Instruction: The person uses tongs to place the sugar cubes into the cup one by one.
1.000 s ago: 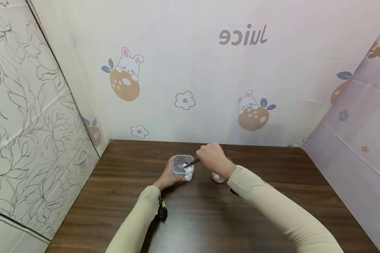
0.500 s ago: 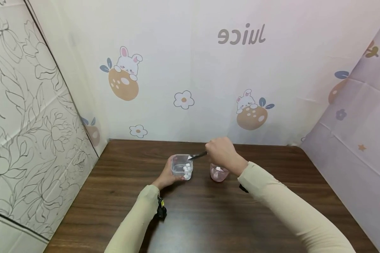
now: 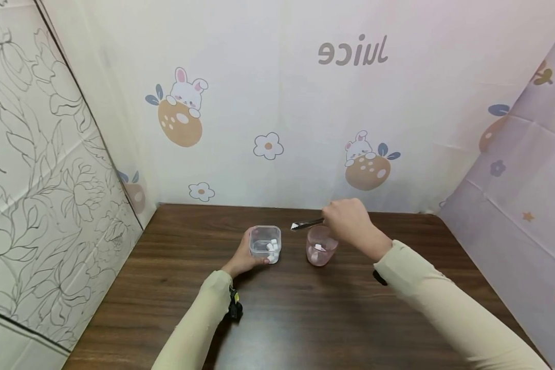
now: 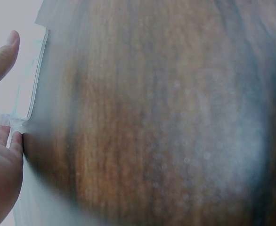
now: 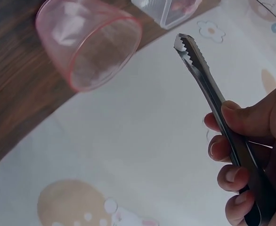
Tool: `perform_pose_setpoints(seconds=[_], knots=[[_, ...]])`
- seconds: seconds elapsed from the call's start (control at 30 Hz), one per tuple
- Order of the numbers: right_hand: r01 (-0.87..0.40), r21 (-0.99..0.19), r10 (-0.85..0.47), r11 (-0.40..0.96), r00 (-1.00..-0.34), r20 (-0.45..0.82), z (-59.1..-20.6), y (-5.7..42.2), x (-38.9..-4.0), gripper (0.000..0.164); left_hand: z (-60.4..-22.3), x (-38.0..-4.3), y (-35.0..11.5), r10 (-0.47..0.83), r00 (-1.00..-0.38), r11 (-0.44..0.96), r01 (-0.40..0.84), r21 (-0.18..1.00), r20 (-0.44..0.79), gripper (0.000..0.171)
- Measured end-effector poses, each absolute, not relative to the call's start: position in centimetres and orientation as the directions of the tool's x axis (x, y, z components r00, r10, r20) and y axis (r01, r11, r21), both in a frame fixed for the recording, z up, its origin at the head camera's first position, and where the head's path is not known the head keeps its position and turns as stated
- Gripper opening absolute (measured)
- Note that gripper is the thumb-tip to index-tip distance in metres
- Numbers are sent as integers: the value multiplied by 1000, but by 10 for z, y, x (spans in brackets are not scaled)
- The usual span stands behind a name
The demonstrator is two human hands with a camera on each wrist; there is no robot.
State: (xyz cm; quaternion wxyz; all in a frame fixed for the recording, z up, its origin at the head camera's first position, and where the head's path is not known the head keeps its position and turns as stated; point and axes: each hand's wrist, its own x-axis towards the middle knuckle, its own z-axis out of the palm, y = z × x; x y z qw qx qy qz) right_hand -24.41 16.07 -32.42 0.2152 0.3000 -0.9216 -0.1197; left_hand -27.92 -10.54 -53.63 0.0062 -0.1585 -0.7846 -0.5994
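Observation:
My left hand (image 3: pixel 243 259) grips a clear square plastic container (image 3: pixel 259 252) from its left side, thumb at the near wall. Several small white cubes (image 3: pixel 273 245) lie inside it, toward the right. In the right wrist view, the fingers and thumb of my right hand (image 5: pixel 253 155) wrap round dark metal tongs (image 5: pixel 223 113) with toothed tips. A white cube (image 3: pixel 294 226) sits between those tips, up in the air between the container and a pink see-through cup (image 3: pixel 315 259). White cubes show inside the cup too. My right hand (image 3: pixel 350 223) is just above and right of the cup's rim.
The dark wood table (image 3: pixel 287 318) runs back to a printed cloth wall (image 3: pixel 305 169). Further cloth panels, one with flower line drawings (image 3: pixel 60 169), stand at the left and right. A black wrist device (image 3: pixel 235 306) sits on the left sleeve.
My right hand has moved right, lifting the tongs with a white cube out of the container and across toward the cup. The left hand and container have stayed in place.

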Motion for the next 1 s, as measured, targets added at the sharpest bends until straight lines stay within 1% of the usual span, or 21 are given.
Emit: perform_pose_setpoints(seconds=[0.17,0.27,0.47,0.73,0.9,1.0], knots=[[-493,312,-580,812,-742,336,-317,177,-239,34,-536,-278,-106,245,-951,244,248,938,187,106],[-480,307,-565,822,-756,329,-314,186,-237,34,-536,-278,-105,240,-954,235,237,943,180,105],[-467,307,-551,829,-776,307,-315,204,-234,35,-538,-279,-104,238,-949,217,257,942,204,105],[-486,319,-573,814,-761,303,-327,215,-234,39,-537,-278,-104,238,-953,217,238,947,185,106],[-500,356,-601,790,-747,284,-336,215,-235,28,-536,-277,-104,242,-952,228,241,943,185,106],[-505,379,-614,775,-745,262,-340,214,-235,27,-536,-278,-104,244,-951,231,246,941,188,106]])
